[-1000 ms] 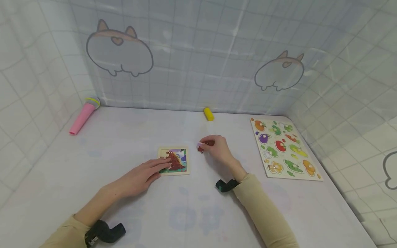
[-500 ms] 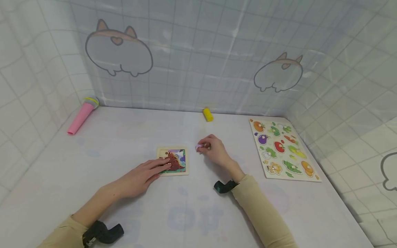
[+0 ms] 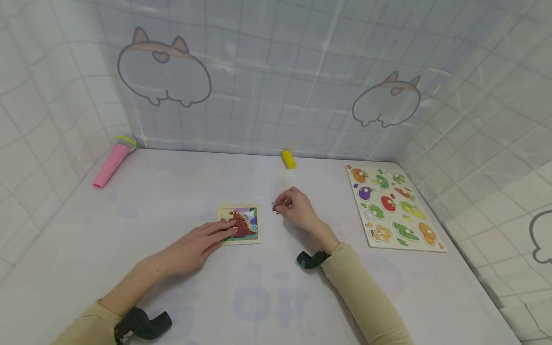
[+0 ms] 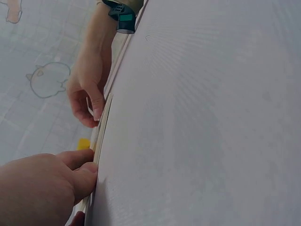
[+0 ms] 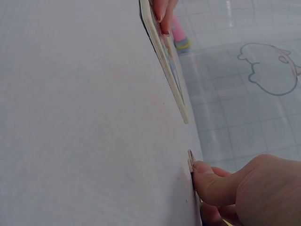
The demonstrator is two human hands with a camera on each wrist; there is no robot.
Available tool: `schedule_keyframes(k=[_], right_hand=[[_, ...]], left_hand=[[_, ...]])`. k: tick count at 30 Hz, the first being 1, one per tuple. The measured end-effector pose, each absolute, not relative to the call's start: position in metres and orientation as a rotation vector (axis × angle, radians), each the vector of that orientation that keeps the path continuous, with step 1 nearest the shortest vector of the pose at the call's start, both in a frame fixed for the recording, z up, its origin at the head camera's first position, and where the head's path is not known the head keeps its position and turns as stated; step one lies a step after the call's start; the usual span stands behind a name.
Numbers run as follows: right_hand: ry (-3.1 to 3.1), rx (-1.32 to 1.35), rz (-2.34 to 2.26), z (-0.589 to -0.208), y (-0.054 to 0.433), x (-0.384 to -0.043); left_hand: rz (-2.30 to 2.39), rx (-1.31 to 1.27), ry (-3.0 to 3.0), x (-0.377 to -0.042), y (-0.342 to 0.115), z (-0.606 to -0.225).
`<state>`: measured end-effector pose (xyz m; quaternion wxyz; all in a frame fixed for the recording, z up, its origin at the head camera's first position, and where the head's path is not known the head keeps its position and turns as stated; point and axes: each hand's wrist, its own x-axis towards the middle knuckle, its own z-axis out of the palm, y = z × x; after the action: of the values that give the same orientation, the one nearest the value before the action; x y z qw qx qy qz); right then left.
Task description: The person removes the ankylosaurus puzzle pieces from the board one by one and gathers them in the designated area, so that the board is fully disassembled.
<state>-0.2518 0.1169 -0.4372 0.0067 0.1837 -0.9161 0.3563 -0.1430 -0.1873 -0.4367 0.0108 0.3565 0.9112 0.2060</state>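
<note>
A small wooden jigsaw tray (image 3: 260,225) with a light rim lies mid-table in the head view, showing a reddish-brown dinosaur picture. My left hand (image 3: 194,249) rests on its left side, extended fingers over the picture and hiding part of it. To the right of the tray, my right hand (image 3: 299,211) pinches a small reddish-brown puzzle piece (image 3: 274,208) between thumb and finger. The right wrist view has that puzzle piece (image 5: 190,161) edge-on, low at the tabletop and apart from the tray (image 5: 176,94); whether it touches the table I cannot tell.
A vegetable peg puzzle board (image 3: 392,207) lies at the right. Near the back wall is a yellow block (image 3: 288,159). A pink toy microphone (image 3: 113,163) lies at the far left. Tiled-pattern curtains (image 3: 276,86) enclose the table's back and sides.
The fingers of my right hand have shifted on the puzzle piece, and the hand has moved very slightly left. My left hand stays on the tray.
</note>
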Motion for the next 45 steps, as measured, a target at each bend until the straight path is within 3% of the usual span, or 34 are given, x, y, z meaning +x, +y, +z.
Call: schedule_keyframes(k=[31, 45], right_hand=[[-2.778, 0.609, 1.192, -0.424, 0.111, -0.245], [-2.785, 0.841, 1.05, -0.401, 0.05, -0.23]], left_hand=[[0.64, 1.084, 2.832, -0.143, -0.189, -0.435], [0.717, 1.032, 2.755, -0.143, -0.192, -0.432]])
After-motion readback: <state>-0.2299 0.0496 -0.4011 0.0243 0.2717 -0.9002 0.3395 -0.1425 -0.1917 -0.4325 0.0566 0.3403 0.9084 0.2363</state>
